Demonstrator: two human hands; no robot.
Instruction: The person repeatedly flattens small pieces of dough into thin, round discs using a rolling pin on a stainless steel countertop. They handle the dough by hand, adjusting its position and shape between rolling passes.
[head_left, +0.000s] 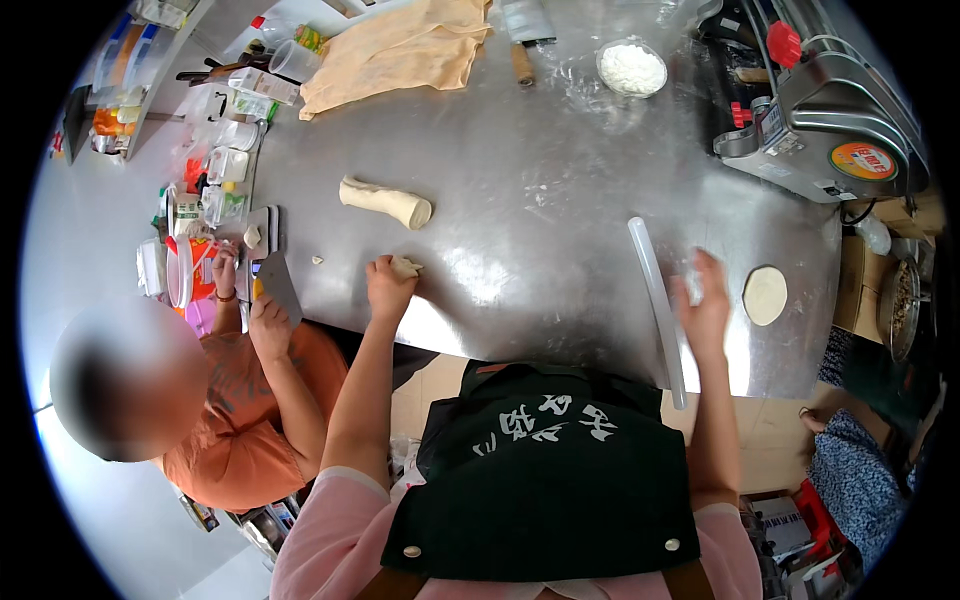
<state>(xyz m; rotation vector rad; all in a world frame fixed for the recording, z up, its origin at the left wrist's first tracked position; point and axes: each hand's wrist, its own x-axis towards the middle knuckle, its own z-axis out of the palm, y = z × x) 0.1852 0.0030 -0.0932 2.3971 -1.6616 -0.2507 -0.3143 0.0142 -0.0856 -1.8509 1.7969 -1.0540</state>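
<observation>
My left hand (390, 289) is closed around a small piece of dough (406, 267), partly hidden by the fingers, on the steel table (510, 195). Beyond it lies a thick dough log (386, 202). My right hand (703, 304) is lifted, blurred, its fingers apart and nothing in it. Just left of that hand rests a pale, translucent rolling pin (657, 307), its near end jutting past the table's front edge. To the right of the hand a flat round dough wrapper (765, 295) lies on the steel.
At left, a co-worker in orange holds a dough scraper (282, 285) beside a scale (264, 229) bearing dough. A bowl of flour (632, 67), a cloth (397, 56) and a wooden-handled tool (522, 64) lie at the back. A metal machine (825, 127) occupies the right rear.
</observation>
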